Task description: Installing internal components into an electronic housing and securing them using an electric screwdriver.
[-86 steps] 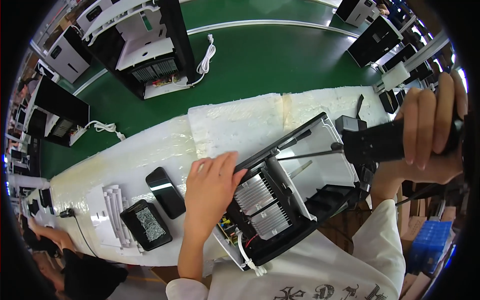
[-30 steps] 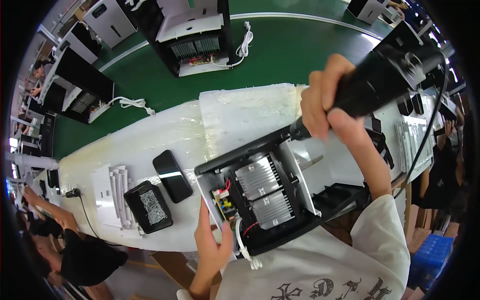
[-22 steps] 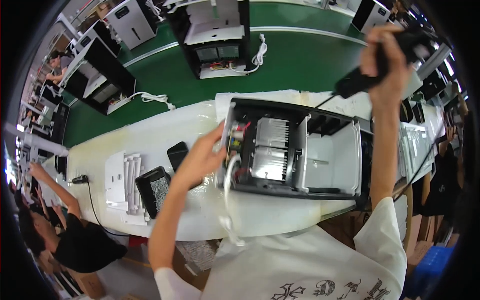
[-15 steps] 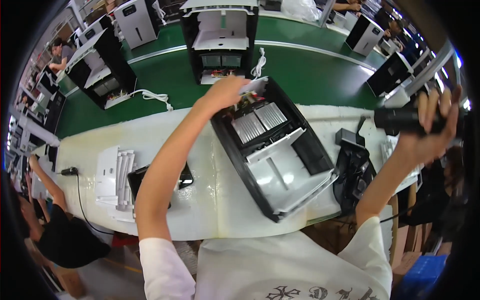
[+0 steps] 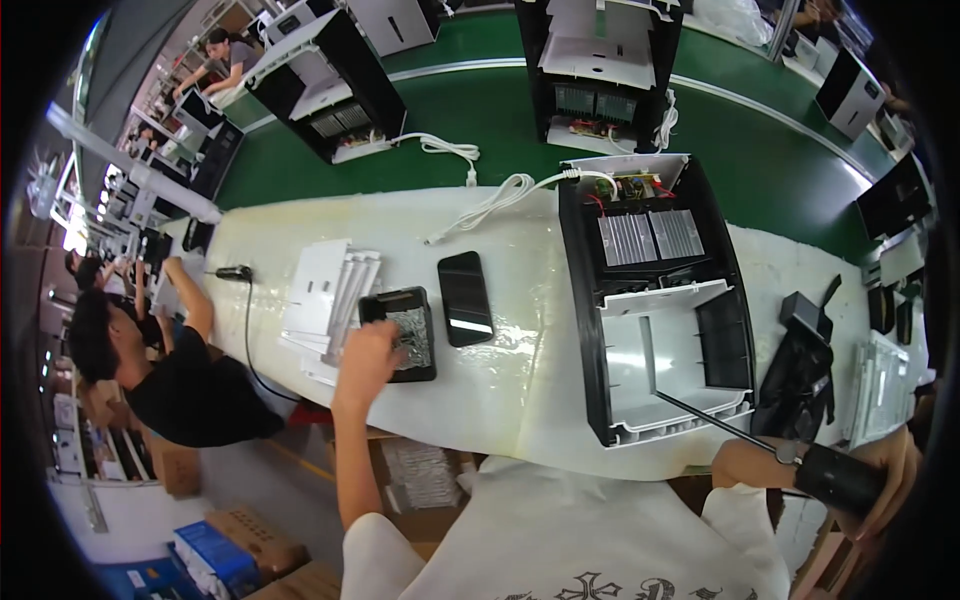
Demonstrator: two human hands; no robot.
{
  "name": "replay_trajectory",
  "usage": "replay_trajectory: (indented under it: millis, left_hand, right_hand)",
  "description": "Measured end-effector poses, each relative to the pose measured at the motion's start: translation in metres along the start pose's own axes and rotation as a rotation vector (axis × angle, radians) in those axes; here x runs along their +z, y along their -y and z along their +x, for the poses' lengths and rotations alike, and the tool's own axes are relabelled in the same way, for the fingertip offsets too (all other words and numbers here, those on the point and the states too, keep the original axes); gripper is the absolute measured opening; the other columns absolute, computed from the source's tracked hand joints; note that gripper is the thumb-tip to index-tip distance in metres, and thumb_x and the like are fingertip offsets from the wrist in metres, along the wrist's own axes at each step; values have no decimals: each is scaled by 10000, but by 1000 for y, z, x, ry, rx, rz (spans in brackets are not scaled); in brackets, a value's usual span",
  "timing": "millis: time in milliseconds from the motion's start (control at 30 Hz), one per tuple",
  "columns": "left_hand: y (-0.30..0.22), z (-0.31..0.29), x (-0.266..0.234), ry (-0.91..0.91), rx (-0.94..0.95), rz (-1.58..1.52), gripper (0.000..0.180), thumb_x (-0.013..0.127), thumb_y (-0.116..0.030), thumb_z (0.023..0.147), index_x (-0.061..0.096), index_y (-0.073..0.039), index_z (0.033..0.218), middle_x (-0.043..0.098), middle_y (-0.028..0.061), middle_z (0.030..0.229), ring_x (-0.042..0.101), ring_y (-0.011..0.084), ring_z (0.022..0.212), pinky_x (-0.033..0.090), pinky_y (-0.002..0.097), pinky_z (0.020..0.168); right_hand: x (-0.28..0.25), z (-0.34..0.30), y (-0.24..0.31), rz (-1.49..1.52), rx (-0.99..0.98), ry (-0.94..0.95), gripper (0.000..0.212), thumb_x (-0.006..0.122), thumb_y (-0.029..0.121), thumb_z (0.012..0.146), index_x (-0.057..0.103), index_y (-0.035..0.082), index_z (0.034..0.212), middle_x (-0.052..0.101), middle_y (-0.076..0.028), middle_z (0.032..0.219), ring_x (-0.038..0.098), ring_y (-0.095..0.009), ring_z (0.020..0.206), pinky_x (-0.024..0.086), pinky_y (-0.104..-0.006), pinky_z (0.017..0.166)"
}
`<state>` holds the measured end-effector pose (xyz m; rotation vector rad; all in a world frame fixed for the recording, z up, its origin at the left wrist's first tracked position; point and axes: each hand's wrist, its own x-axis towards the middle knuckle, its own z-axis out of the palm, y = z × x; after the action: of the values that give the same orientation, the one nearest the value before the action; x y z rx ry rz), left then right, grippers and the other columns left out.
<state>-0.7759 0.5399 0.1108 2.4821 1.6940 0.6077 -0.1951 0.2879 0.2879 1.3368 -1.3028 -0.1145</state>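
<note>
Fingers drawn together, my left hand (image 5: 370,362) reaches into a black tray (image 5: 429,350) of small silvery pieces, probably screws; what the fingertips pinch is hidden. My right hand (image 5: 890,475) is wrapped round a black electric screwdriver (image 5: 838,476), its long thin shaft slanting up and left over the near end of an open appliance housing (image 5: 743,335). That housing is black outside and white inside, lying with its open side up. Two silver finned heat sinks (image 5: 652,238) and a circuit board (image 5: 636,187) with red wires sit in its far half.
White panels (image 5: 318,290) are stacked left of the tray, a black phone (image 5: 466,298) right of it. A white cable (image 5: 490,208) runs from the housing. Black parts (image 5: 800,360) lie to its right. More housings (image 5: 325,85) stand on the green belt (image 5: 480,115). Beside me at left sits a person (image 5: 190,390).
My left hand has left the housing's far end and come to the tray. The screwdriver has swung down and nearer in my right hand. The view has turned left.
</note>
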Motion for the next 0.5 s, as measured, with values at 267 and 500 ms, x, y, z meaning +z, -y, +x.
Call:
replay_trajectory:
  millis: [267,500]
  left_hand:
    - [-5,-3,0,-28,-7,-117,57,673,-33,792,627,-24,824,595,82,852,583,282,863,422,375,771]
    - [-10,20,2,-189,-103,-291,83,599,-20,901,640,9,967,684,166,875,651,273,696,486,326,640]
  right_hand:
    - [20,-26,28,-30,-190,19,138,742,50,679,615,100,695,638,30,691,619,-47,580,523,-111,536]
    - [35,19,68,-151,-93,-31,117,731,76,702,618,101,722,645,29,716,624,-44,615,514,-106,583]
